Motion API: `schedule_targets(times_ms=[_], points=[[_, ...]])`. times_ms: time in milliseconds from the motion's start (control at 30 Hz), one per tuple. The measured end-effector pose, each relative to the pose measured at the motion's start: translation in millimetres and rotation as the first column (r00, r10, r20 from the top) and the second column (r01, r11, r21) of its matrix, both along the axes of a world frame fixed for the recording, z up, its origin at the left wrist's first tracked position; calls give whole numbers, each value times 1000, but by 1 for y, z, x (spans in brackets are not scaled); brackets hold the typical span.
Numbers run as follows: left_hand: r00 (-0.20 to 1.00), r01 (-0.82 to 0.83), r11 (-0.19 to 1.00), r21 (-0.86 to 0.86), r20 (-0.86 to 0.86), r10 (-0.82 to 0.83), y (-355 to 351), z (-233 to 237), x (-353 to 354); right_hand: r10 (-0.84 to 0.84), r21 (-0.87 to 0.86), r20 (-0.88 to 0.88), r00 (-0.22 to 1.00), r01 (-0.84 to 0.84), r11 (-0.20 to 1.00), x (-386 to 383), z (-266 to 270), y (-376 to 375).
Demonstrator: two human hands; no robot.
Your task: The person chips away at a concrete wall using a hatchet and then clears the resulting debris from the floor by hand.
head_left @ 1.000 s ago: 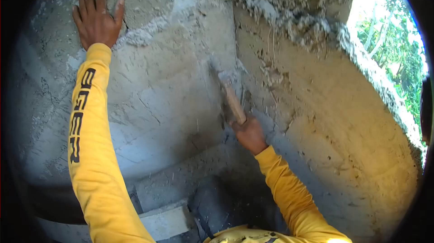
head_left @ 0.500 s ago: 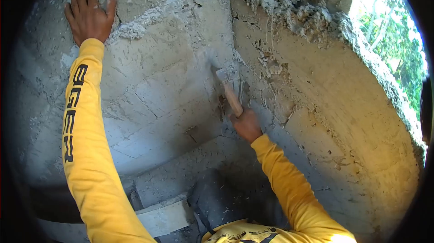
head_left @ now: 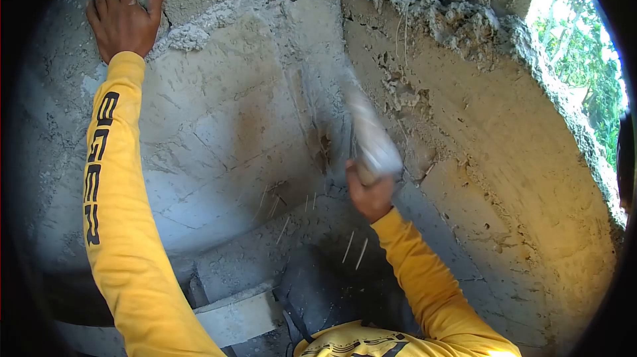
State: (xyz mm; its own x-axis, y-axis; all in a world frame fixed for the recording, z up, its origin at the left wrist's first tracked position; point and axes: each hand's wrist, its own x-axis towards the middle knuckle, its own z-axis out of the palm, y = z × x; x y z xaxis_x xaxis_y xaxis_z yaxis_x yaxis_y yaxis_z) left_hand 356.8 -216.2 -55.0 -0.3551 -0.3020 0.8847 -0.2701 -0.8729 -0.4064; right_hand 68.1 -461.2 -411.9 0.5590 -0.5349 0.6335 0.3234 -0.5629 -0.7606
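Note:
My left hand (head_left: 125,22) lies flat on the rough grey concrete wall (head_left: 206,105), fingers spread, at the upper left. At the centre, my right hand (head_left: 371,194) is closed around a short wooden-handled hammer (head_left: 373,135), which is smeared by motion in front of the inner corner of the wall. The exact shape of its head cannot be made out now. Narrow grooves and a dark chipped spot (head_left: 324,148) mark the concrete just left of the hammer. Several pale streaks of flying debris (head_left: 348,246) show below my right hand.
A curved concrete face (head_left: 504,158) rises on the right, with a crumbly mortar ridge (head_left: 451,22) along its top. Greenery (head_left: 577,58) shows through an opening at the upper right. Below lies a pale beam-like ledge (head_left: 242,319), beside my dark-clothed leg (head_left: 312,287).
The hammer has swung from a clear pose near the wall into a blur, and bits of debris now fly below. My left hand stays on the wall; the view has shifted slightly.

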Motion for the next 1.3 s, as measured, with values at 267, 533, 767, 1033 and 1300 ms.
schedule_targets(times_ms=[267, 533, 767, 1033, 1300], points=[[1000, 1, 1000, 6, 3, -1, 0, 0, 1, 101, 118, -498, 861, -48, 992, -16, -20, -3], [968, -102, 994, -32, -234, 91, -5, -12, -14, -48, -157, 13, 999, 49, 986, -20, 25, 5], [931, -316, 947, -54, -211, 298, -3, -6, -15, 20, 2, -558, 829, -23, 1000, 14, -104, -17], [967, -153, 987, -37, -210, 142, -4, -8, -16, 50, 7, -238, 970, -50, 999, -30, 8, 1], [941, -273, 961, -38, -216, 259, -5, -15, -20, -72, -67, -631, 773, 38, 997, 18, -116, -11]])
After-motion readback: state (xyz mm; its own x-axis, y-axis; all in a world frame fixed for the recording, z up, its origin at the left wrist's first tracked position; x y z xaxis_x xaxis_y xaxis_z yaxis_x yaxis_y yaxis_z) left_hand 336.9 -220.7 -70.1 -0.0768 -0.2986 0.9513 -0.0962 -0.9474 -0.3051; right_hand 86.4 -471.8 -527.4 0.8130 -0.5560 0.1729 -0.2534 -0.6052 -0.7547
